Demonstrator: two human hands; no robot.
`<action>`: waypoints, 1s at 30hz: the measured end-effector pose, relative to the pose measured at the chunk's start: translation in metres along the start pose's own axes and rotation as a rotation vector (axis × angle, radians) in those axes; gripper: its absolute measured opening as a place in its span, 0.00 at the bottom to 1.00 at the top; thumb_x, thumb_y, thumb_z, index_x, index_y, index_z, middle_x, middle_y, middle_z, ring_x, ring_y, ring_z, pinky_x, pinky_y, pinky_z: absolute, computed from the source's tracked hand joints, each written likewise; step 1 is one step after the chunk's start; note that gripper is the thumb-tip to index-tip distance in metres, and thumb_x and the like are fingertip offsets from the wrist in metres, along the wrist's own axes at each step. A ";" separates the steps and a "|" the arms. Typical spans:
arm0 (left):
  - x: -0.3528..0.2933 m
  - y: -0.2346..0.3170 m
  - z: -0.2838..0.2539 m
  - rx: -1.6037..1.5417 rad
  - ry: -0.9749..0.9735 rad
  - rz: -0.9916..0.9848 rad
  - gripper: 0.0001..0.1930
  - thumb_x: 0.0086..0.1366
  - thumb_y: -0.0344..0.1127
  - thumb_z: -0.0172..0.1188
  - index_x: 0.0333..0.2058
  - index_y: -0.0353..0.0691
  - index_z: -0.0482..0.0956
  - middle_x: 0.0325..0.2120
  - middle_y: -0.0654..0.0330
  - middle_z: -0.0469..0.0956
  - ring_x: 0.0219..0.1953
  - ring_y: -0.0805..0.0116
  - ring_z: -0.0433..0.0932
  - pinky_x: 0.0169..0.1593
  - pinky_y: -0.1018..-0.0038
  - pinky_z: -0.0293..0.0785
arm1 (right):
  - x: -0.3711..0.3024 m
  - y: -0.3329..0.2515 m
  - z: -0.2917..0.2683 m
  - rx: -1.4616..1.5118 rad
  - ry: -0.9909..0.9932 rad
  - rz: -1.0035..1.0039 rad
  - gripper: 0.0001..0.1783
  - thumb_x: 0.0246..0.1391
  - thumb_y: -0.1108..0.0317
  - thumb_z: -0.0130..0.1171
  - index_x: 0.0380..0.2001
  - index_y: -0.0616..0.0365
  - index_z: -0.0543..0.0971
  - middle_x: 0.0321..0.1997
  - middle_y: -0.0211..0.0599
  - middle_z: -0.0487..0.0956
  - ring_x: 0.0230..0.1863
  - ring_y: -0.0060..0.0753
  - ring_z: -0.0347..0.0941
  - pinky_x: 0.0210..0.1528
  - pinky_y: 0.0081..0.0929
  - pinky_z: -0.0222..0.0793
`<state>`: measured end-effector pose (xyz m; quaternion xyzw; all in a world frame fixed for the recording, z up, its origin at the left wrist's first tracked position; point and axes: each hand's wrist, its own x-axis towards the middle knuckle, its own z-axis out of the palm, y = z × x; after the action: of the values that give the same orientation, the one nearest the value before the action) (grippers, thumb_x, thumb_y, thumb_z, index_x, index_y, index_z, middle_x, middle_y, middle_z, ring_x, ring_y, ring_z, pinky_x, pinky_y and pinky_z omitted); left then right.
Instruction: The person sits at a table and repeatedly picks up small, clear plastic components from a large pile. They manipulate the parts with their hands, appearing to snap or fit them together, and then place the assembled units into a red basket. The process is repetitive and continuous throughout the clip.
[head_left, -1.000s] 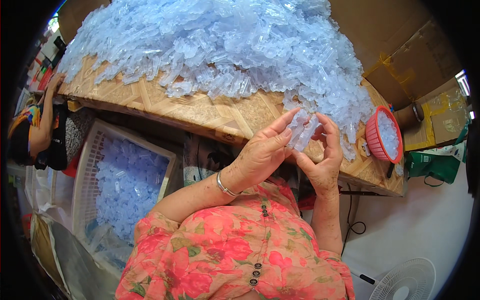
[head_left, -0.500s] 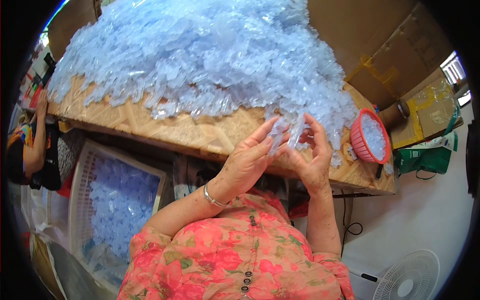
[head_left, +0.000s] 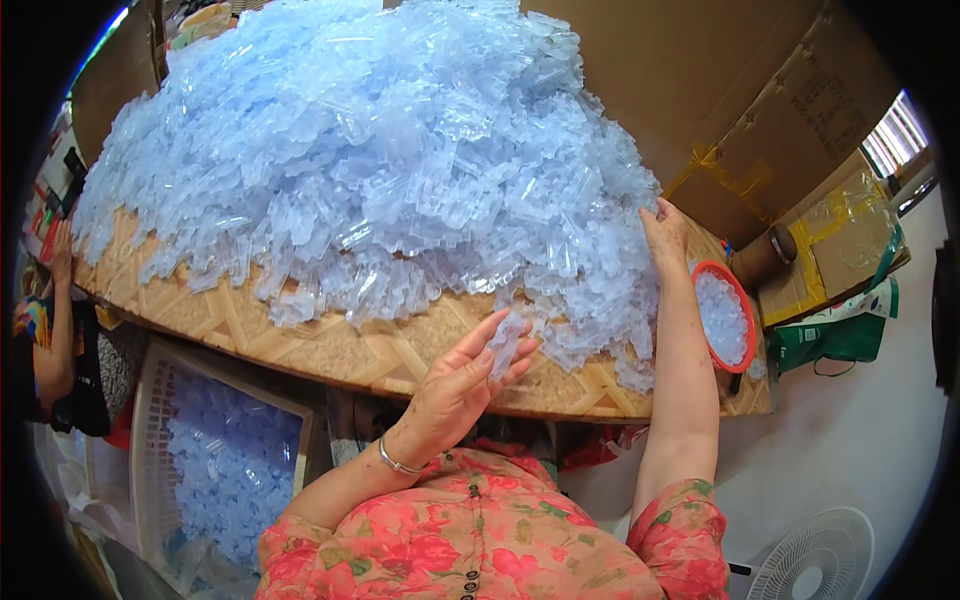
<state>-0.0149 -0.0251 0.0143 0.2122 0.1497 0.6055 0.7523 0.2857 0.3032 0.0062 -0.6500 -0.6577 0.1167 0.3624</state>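
A big mound of thin, clear, bluish plastic pieces (head_left: 400,170) covers most of the wood-patterned table (head_left: 340,355). My left hand (head_left: 455,385), with a bracelet at its wrist, is closed loosely round a few clear plastic pieces (head_left: 507,342) at the table's front edge. Stretched out to the far right, my right hand (head_left: 666,235) touches the mound's right side. Its fingers are curled there, and what lies in them is hidden.
Beside my right forearm stands a red basket (head_left: 748,318) of similar pieces. A cream crate (head_left: 150,440) full of them sits low at left. Cardboard (head_left: 740,90) rises behind. Another person's arm (head_left: 60,330) is at far left; a white fan (head_left: 815,560) stands lower right.
My right hand has left the left hand and reached out to the mound's right side. The left hand keeps plastic pieces and sits slightly lower in view. The whole view has shifted.
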 end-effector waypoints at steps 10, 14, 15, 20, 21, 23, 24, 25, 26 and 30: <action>0.018 0.008 -0.010 0.018 0.040 -0.049 0.33 0.69 0.39 0.55 0.67 0.35 0.53 0.64 0.45 0.60 0.64 0.53 0.65 0.66 0.63 0.64 | 0.051 -0.002 0.026 -0.347 -0.115 0.156 0.46 0.38 0.51 0.71 0.61 0.59 0.68 0.59 0.52 0.74 0.62 0.48 0.69 0.62 0.37 0.65; 0.019 0.006 -0.013 0.030 0.031 -0.051 0.33 0.69 0.41 0.56 0.67 0.35 0.54 0.64 0.45 0.61 0.64 0.55 0.66 0.66 0.63 0.64 | 0.047 -0.017 0.026 -0.382 -0.095 0.223 0.43 0.38 0.51 0.70 0.58 0.58 0.72 0.58 0.53 0.75 0.61 0.47 0.70 0.61 0.37 0.66; 0.020 0.007 -0.013 0.032 0.028 -0.051 0.33 0.69 0.41 0.56 0.67 0.35 0.54 0.64 0.45 0.61 0.63 0.55 0.66 0.65 0.63 0.64 | 0.044 -0.023 0.021 -0.390 -0.089 0.232 0.41 0.38 0.51 0.70 0.57 0.58 0.73 0.57 0.53 0.75 0.61 0.47 0.70 0.61 0.36 0.66; 0.019 0.008 -0.010 0.029 0.020 -0.070 0.33 0.69 0.41 0.56 0.67 0.35 0.54 0.64 0.45 0.61 0.62 0.57 0.68 0.65 0.63 0.65 | 0.041 -0.020 0.006 0.146 -0.236 0.362 0.29 0.43 0.52 0.68 0.46 0.60 0.81 0.48 0.42 0.81 0.49 0.37 0.76 0.51 0.32 0.70; 0.020 0.006 -0.010 0.026 0.015 -0.071 0.33 0.69 0.41 0.56 0.67 0.35 0.54 0.64 0.45 0.61 0.62 0.57 0.69 0.65 0.64 0.65 | 0.040 -0.020 0.000 0.343 -0.313 0.416 0.27 0.44 0.52 0.68 0.44 0.60 0.82 0.46 0.40 0.81 0.47 0.34 0.77 0.48 0.31 0.71; 0.018 0.006 -0.010 0.024 0.024 -0.060 0.33 0.69 0.40 0.56 0.67 0.34 0.54 0.63 0.45 0.62 0.61 0.57 0.69 0.65 0.64 0.65 | 0.022 -0.054 -0.006 0.463 -0.334 0.414 0.25 0.47 0.53 0.66 0.43 0.61 0.82 0.44 0.36 0.81 0.43 0.29 0.76 0.45 0.28 0.70; 0.017 0.005 -0.009 0.021 0.024 -0.062 0.33 0.69 0.40 0.56 0.67 0.34 0.54 0.63 0.45 0.62 0.61 0.57 0.69 0.65 0.64 0.66 | 0.010 -0.067 -0.013 0.520 -0.335 0.413 0.24 0.48 0.53 0.66 0.42 0.61 0.82 0.43 0.35 0.81 0.41 0.27 0.75 0.44 0.27 0.70; 0.016 0.005 -0.009 0.018 0.026 -0.063 0.33 0.69 0.40 0.55 0.67 0.34 0.54 0.63 0.45 0.62 0.61 0.57 0.69 0.64 0.64 0.66 | 0.003 -0.071 -0.014 0.556 -0.367 0.379 0.23 0.50 0.53 0.65 0.43 0.60 0.82 0.43 0.34 0.81 0.42 0.27 0.75 0.45 0.27 0.69; 0.015 0.004 -0.008 0.025 0.022 -0.058 0.33 0.69 0.40 0.55 0.67 0.34 0.54 0.63 0.46 0.62 0.61 0.57 0.70 0.64 0.65 0.66 | -0.003 -0.073 -0.016 0.591 -0.398 0.343 0.23 0.51 0.53 0.63 0.43 0.60 0.82 0.43 0.34 0.81 0.43 0.27 0.75 0.46 0.26 0.69; 0.012 0.002 -0.004 0.043 0.006 -0.053 0.33 0.69 0.40 0.55 0.67 0.34 0.54 0.63 0.47 0.63 0.60 0.58 0.70 0.64 0.66 0.67 | -0.020 -0.076 -0.021 0.599 -0.397 0.176 0.21 0.57 0.51 0.60 0.44 0.57 0.82 0.43 0.31 0.81 0.45 0.25 0.74 0.50 0.25 0.66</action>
<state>-0.0161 -0.0124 0.0118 0.2225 0.1705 0.5825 0.7630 0.2385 0.2681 0.0618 -0.5339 -0.5934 0.4586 0.3906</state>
